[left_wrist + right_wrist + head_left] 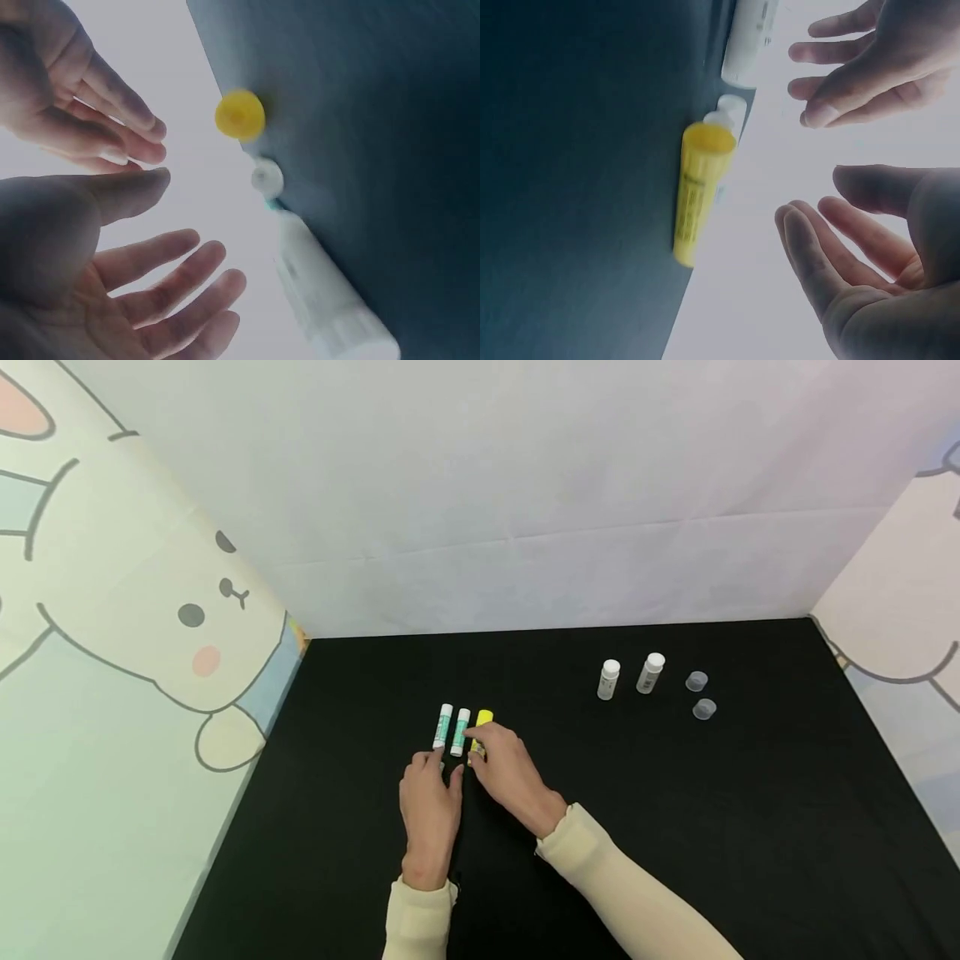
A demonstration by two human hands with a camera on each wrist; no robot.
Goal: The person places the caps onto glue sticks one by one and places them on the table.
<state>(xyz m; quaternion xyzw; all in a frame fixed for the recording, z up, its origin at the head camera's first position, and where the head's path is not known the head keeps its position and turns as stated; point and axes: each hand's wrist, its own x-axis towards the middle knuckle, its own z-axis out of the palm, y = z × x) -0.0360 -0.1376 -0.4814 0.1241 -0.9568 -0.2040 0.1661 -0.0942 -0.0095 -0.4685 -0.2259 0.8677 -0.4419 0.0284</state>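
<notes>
Two white-and-teal glue sticks [443,727] lie side by side on the black table, with a yellow glue stick [485,717] at their right. My left hand [431,797] hovers low at the near ends of the white sticks, fingers apart and holding nothing. Beneath it, mostly hidden in the head view, lies another white tube [330,292], seen large in the left wrist view. My right hand [513,770] is over the yellow stick and covers part of it from the head camera. The right wrist view shows its relaxed fingers apart from the yellow stick [697,195], with nothing between them.
Two white-capped bottles [608,680] stand at the back right of the black table [675,827]. Beside them are two small clear cups [703,709]. A pale cloth wall [525,585] rises behind the table, and a rabbit-print panel [142,635] borders its left side.
</notes>
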